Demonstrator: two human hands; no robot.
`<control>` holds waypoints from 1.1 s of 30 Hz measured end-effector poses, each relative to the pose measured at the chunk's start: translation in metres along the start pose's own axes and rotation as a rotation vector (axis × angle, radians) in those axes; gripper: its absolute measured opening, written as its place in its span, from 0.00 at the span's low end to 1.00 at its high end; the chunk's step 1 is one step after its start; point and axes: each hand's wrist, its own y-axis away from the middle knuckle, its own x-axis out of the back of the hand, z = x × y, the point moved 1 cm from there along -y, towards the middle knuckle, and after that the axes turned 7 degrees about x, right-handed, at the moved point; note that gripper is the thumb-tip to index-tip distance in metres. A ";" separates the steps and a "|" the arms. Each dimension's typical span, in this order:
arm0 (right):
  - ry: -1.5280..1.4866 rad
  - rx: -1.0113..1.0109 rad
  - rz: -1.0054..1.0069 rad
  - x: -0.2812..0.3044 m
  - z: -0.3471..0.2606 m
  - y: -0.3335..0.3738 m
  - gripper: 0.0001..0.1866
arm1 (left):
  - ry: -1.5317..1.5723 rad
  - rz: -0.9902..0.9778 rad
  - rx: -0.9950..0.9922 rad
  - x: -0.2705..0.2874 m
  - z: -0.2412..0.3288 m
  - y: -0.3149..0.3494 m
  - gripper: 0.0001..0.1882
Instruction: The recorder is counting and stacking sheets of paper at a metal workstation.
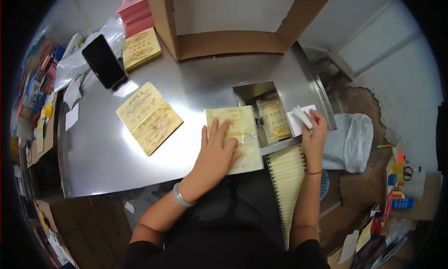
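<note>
My left hand point(215, 150) lies with its fingers spread on a pale yellow printed sheet point(245, 152) near the table's front edge. A band of shiny clear film or tape crosses the sheet's middle. At the right, my right hand point(315, 129) grips a small bunch of white paper slips point(301, 117), fanned at one end. Between the hands is a rectangular opening in the table, and inside it sits a yellow printed packet point(274, 117). Below my right hand, a long row of pale yellow folded papers point(286, 175) runs toward me.
Another yellow printed piece point(149, 119) lies on the metal table point(102, 162) to the left. Behind it are a phone on a stand point(102, 61), a yellow stack point(141, 48) and pink stacks point(135, 10). An open cardboard box point(228, 44) stands at the back. A white bag point(352, 141) is at right.
</note>
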 end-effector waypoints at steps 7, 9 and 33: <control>-0.418 0.108 -0.248 -0.036 -0.122 0.025 0.16 | -0.113 -0.055 -0.028 0.014 -0.024 0.008 0.25; -0.132 0.433 -0.283 -0.049 -0.123 0.006 0.15 | 0.168 -0.120 0.178 0.023 -0.021 0.004 0.22; -0.109 0.128 0.044 -0.008 -0.027 -0.003 0.21 | 0.126 -0.194 -0.058 0.013 -0.009 -0.008 0.28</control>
